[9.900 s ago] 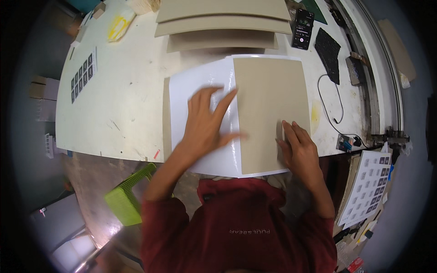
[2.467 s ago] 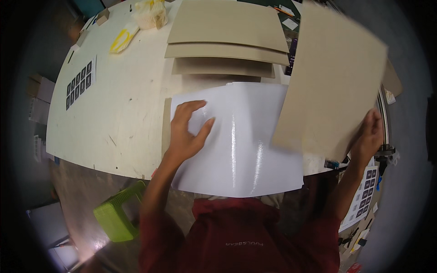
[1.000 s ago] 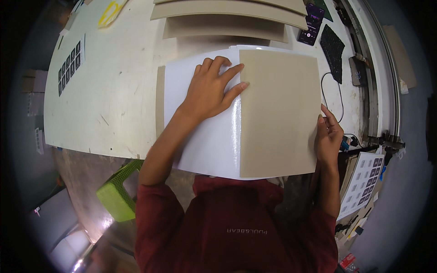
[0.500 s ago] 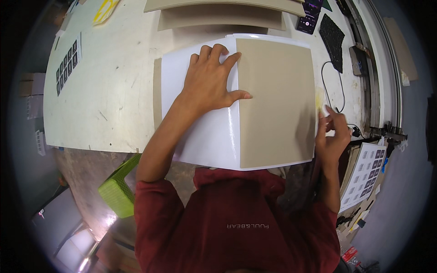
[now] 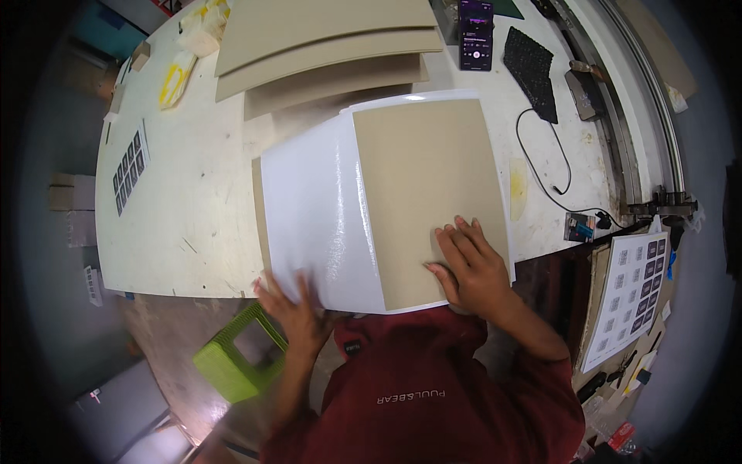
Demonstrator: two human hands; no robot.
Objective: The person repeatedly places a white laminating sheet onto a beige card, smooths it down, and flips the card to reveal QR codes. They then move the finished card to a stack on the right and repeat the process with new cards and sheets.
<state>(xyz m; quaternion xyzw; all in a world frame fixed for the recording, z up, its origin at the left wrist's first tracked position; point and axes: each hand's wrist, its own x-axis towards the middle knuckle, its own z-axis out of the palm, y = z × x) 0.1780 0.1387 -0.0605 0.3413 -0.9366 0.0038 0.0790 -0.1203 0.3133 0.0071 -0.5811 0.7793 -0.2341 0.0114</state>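
Note:
A beige cardboard panel (image 5: 425, 178) lies on the right part of a glossy white sheet (image 5: 309, 201), close to the table's front edge. White margins of the sheet show along the panel's far, right and near sides. Beneath the sheet, a strip of another brown board (image 5: 261, 213) peeks out on the left. My right hand (image 5: 473, 267) rests on the panel's near right part, fingers stretched out. At the sheet's near left corner is my left hand (image 5: 297, 309), its fingers apart and a little blurred; whether it touches the sheet I cannot tell.
Stacked beige boards (image 5: 332, 39) stand at the far side. A phone (image 5: 476, 35), a black textured piece (image 5: 529, 69) and a thin cable (image 5: 525, 147) lie to the right, beside a metal rail (image 5: 634, 155). A green plastic stool (image 5: 232, 363) is below the table's left front.
My left hand has moved from the panel's far left edge to the sheet's near left corner. My right hand has come from beside the sheet onto the panel. The view has shifted.

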